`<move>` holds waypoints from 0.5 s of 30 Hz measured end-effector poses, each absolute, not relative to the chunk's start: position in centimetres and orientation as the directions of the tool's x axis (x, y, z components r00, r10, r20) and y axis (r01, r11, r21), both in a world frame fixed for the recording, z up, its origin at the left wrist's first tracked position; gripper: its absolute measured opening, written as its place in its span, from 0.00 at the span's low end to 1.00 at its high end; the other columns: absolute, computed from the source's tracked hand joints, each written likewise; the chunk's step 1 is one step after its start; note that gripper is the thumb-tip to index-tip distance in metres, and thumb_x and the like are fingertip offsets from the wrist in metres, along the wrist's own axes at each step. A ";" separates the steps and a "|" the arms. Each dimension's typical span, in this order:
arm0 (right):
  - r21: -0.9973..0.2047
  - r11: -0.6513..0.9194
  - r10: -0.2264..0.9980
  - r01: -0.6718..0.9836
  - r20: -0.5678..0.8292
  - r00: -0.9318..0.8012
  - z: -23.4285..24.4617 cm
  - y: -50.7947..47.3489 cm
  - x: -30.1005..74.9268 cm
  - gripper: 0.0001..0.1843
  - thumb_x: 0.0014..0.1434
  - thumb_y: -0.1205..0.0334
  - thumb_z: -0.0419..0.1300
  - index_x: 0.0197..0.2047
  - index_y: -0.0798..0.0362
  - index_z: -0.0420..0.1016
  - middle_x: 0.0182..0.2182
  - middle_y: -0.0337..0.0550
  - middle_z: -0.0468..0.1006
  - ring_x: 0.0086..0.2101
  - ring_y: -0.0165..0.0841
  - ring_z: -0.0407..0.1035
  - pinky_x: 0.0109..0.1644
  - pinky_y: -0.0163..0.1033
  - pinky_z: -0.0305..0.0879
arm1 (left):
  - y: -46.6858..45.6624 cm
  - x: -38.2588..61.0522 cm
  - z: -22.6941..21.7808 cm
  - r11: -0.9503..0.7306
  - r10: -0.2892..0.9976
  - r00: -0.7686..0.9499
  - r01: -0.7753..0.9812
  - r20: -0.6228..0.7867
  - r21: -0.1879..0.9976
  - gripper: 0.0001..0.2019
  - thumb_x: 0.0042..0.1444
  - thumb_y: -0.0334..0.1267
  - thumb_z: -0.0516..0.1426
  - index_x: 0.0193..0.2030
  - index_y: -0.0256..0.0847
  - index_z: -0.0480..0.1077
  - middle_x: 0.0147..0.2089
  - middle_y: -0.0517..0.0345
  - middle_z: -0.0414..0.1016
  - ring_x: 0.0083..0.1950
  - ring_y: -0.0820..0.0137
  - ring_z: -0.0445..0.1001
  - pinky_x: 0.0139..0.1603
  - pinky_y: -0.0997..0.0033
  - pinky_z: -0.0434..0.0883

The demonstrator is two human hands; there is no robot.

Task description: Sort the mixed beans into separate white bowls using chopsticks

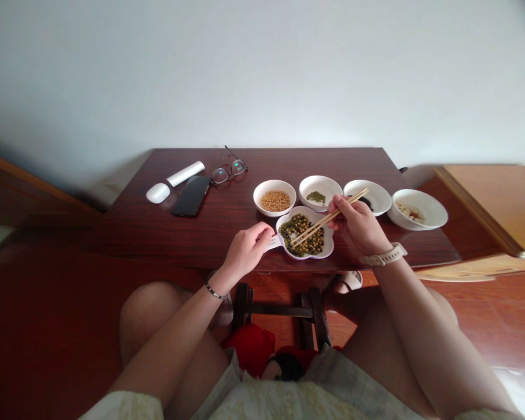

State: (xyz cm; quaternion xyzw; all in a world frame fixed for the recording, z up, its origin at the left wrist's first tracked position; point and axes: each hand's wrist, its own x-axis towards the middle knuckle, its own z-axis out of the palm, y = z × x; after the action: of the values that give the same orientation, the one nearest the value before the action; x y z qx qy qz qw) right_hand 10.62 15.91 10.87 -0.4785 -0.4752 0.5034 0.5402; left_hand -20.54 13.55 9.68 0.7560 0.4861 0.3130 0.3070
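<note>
My left hand (249, 246) is closed on the handle of a white scalloped bowl (331, 244) near the table's front edge. Mixed beans (298, 223), green, dark and yellow, lie in it. A pair of wooden chopsticks (321, 222) is gripped in my right hand (352, 219), their tips down among the beans. Behind stand a white bowl of yellow soybeans (275, 201), a bowl with a small heap of green mung beans (316, 197), and a bowl with dark beans (366, 202), partly hidden by my hand. At the right, another bowl (433, 217) holds pale pieces.
On the table's left side lie eyeglasses (230, 172), a black phone (191, 196), a white cylinder (186, 173) and a rounded white case (158, 193). A wall rises behind the dark wooden table (135, 227). Lighter wooden furniture (494, 204) stands at the right.
</note>
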 end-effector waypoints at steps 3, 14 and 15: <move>-0.996 0.044 0.998 -0.079 0.040 0.055 10.8 16.0 10.6 0.28 0.67 0.32 0.72 0.34 0.50 0.81 0.25 0.40 0.78 0.24 0.31 0.72 0.25 0.35 0.69 | 13.5 -20.5 9.7 -0.340 0.927 0.329 0.545 0.178 0.766 0.16 0.80 0.47 0.54 0.47 0.43 0.81 0.42 0.56 0.88 0.40 0.64 0.82 0.42 0.68 0.69; -0.991 0.055 0.990 -0.119 0.039 0.134 11.6 16.0 10.5 0.29 0.62 0.32 0.76 0.32 0.50 0.79 0.27 0.38 0.76 0.23 0.27 0.69 0.23 0.33 0.66 | 13.4 -20.5 9.8 -0.339 0.928 0.328 0.545 0.177 0.767 0.16 0.80 0.46 0.55 0.47 0.43 0.81 0.40 0.57 0.87 0.38 0.66 0.80 0.40 0.69 0.67; -0.991 0.056 0.989 -0.121 0.039 0.141 11.7 16.0 10.6 0.29 0.62 0.32 0.76 0.32 0.50 0.79 0.27 0.38 0.76 0.23 0.27 0.69 0.23 0.33 0.66 | 13.4 -20.5 9.9 -0.338 0.928 0.328 0.545 0.176 0.767 0.16 0.80 0.46 0.55 0.46 0.43 0.81 0.40 0.57 0.87 0.38 0.66 0.81 0.41 0.69 0.67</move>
State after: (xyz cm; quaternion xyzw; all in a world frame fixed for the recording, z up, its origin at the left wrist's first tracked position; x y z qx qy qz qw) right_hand 10.57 15.98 11.66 -0.4891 -0.4436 0.4824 0.5755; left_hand -20.52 13.44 9.85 0.7555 0.4874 0.3137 0.3055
